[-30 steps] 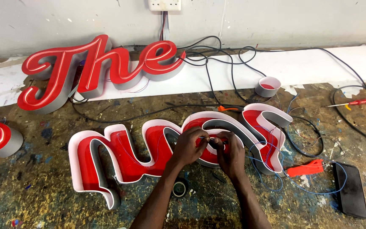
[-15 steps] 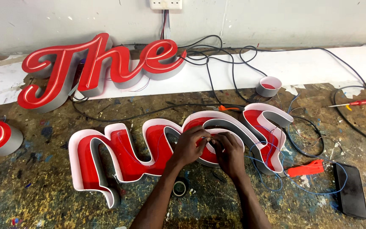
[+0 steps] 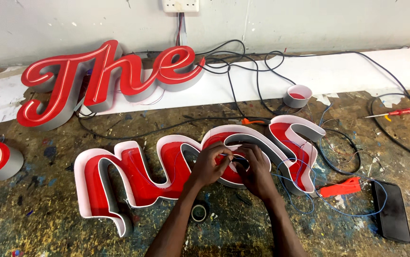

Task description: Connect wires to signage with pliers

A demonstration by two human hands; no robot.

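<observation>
1. A roll of black tape point(image 3: 198, 212) lies on the paint-spattered bench point(image 3: 48, 228), between the forearms.
2. The left hand point(image 3: 208, 165) and right hand point(image 3: 257, 171) meet fingertip to fingertip, pinching thin blue wire point(image 3: 285, 190) over the open red channel letters point(image 3: 143, 178).
3. These letters lie directly under both hands, cavity facing up.
4. Right, a red tool point(image 3: 340, 187) and dark phone point(image 3: 391, 210).
5. Farthest, a finished red sign point(image 3: 105, 78) leans by the wall.

both hands, left point(image 3: 208, 164) & right point(image 3: 256, 171), pinch thin wire point(image 3: 233, 157) inside open red channel-letter sign point(image 3: 133, 178).
</observation>
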